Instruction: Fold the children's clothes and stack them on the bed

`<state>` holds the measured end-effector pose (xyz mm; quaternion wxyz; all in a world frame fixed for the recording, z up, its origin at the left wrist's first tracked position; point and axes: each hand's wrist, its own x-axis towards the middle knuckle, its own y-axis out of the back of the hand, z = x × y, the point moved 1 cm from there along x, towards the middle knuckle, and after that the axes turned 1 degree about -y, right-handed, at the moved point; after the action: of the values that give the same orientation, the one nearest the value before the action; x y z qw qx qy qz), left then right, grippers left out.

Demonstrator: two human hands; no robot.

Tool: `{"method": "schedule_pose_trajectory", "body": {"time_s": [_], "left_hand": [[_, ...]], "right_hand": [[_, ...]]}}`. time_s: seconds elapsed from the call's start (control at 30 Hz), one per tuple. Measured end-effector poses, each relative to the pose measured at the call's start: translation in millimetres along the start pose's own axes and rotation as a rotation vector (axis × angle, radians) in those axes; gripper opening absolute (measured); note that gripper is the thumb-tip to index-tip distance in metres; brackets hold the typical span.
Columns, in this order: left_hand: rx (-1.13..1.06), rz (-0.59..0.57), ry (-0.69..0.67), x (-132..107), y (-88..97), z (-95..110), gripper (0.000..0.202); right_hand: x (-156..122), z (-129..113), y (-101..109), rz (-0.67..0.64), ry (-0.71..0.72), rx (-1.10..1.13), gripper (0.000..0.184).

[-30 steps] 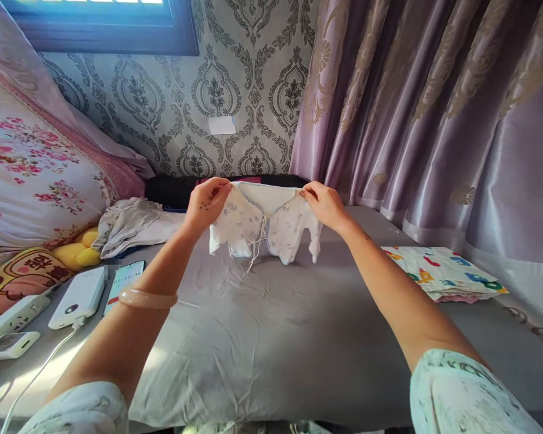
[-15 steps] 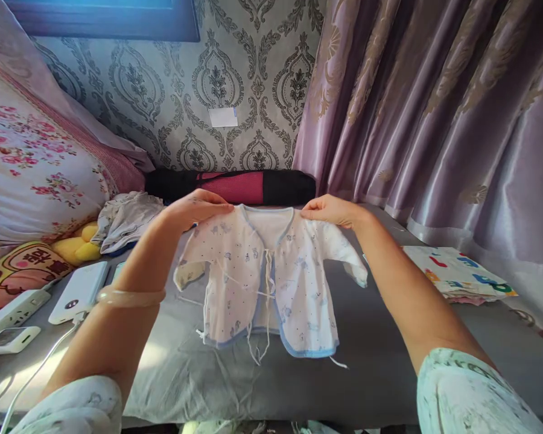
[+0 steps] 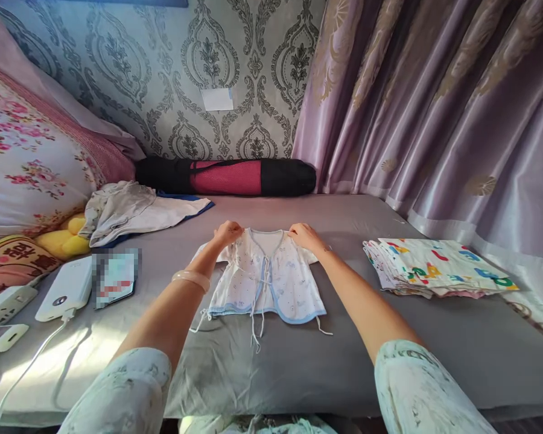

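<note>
The small white jacket lay at the centre of the frame, front upward on the grey bed, its blue-edged hem toward the bottom. The left hand and right hand had their fingers drawn nearly closed, each pinching cloth at one shoulder, though the fingertips were partly hidden. Gripping both shoulders apart probably kept the neckline spread and the body square, letting the front panels hang evenly with the ties loose between them. The sleeves were partly covered by the forearms. At the right, a folded stack sat flat, likely so its layers stayed aligned. At the left, a white power bank lay beside a phone, both well apart from the jacket, leaving its cloth unobstructed.
</note>
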<state>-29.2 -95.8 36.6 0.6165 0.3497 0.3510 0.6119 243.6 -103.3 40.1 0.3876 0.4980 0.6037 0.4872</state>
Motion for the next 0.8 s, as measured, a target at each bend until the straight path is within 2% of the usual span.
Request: {"method": "schedule_pose_trajectory", "body": {"time_s": [0.1, 0.27, 0.5, 0.67, 0.8], "left_hand": [[0.078, -0.028, 0.032, -1.1, -4.0, -0.8, 0.028], [0.044, -0.069, -0.050, 1.0, -6.9, -0.8, 0.031], [0.024, -0.112, -0.111, 11.7, -16.4, -2.2, 0.031], [0.103, 0.005, -0.126, 20.1, -23.7, -3.8, 0.031], [0.229, 0.097, -0.149, 31.6, -27.5, -3.1, 0.031]], "right_hand": [[-0.2, -1.8, -6.0, -0.029, 0.041, -0.049, 0.025], [7.3, -5.8, -9.2, -0.080, 0.094, -0.063, 0.029], [16.6, -13.0, -12.9, -0.131, 0.065, -0.055, 0.026], [19.8, -10.3, -16.4, -0.031, 0.083, -0.081, 0.029], [29.6, -8.4, -18.0, -0.021, 0.070, -0.139, 0.031]]}}
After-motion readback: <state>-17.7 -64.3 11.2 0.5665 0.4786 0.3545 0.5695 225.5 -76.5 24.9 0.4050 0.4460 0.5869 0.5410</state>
